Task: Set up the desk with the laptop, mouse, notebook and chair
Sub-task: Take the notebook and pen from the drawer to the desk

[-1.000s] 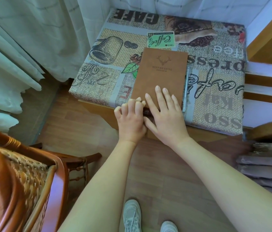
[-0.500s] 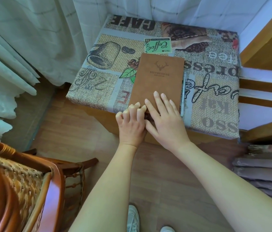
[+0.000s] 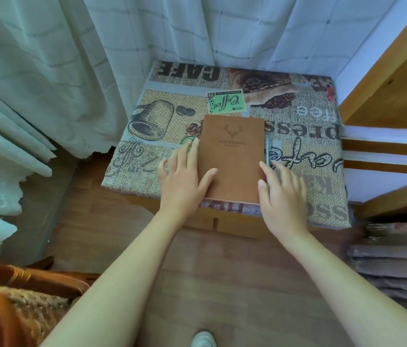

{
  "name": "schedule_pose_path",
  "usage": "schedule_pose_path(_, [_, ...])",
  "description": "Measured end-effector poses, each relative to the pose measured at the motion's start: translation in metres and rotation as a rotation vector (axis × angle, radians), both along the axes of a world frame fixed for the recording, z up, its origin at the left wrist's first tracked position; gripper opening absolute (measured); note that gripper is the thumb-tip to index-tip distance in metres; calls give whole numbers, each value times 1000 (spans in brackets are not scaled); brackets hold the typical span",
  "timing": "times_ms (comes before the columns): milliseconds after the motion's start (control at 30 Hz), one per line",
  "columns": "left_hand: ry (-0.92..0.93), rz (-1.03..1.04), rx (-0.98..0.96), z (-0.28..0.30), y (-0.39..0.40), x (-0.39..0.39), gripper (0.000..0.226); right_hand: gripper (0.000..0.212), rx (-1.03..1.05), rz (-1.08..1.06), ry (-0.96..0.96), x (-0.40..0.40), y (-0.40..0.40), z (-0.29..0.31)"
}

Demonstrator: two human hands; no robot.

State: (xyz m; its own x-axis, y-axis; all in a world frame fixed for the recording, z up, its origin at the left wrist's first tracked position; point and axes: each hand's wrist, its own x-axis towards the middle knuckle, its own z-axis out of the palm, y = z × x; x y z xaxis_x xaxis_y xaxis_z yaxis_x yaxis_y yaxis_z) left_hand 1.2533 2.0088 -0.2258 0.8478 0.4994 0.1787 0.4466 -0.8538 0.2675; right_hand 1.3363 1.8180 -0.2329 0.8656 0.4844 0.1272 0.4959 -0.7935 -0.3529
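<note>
A brown notebook [image 3: 232,156] with a stamped deer head lies flat on a low table covered by a coffee-print cloth [image 3: 305,136]. My left hand [image 3: 185,176] rests along the notebook's left edge, fingers spread, thumb on the cover. My right hand [image 3: 282,189] lies at its right near corner, fingers apart, thumb touching the cover's edge. A pen [image 3: 268,151] lies beside the notebook's right edge, just beyond my right fingertips. Part of a rattan chair [image 3: 22,296] shows at the lower left. No laptop or mouse is in view.
White curtains [image 3: 72,58] hang at the left and behind the table. A wooden frame [image 3: 397,71] stands at the right, with folded grey fabric [image 3: 395,266] stacked below it. Wood floor lies between me and the table; my shoe [image 3: 203,339] shows at the bottom edge.
Both hands were together at the notebook's near edge; now they have spread apart to its left and right sides. The view has shifted and the chair shows less.
</note>
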Motion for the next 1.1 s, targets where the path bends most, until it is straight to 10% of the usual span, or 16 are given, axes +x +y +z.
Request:
schedule_pose_path(300, [33,2,-409,14,7,40,107,46,140,-200,120,28,25,16])
schedule_pose_path(633, [-198,242,-1331,18,32,55,71,34,420,-533,594,49,42,27])
schedule_pose_path(1100, [-30,117,-1642,27,29,37,75,21,645,-600,922,55,46,34])
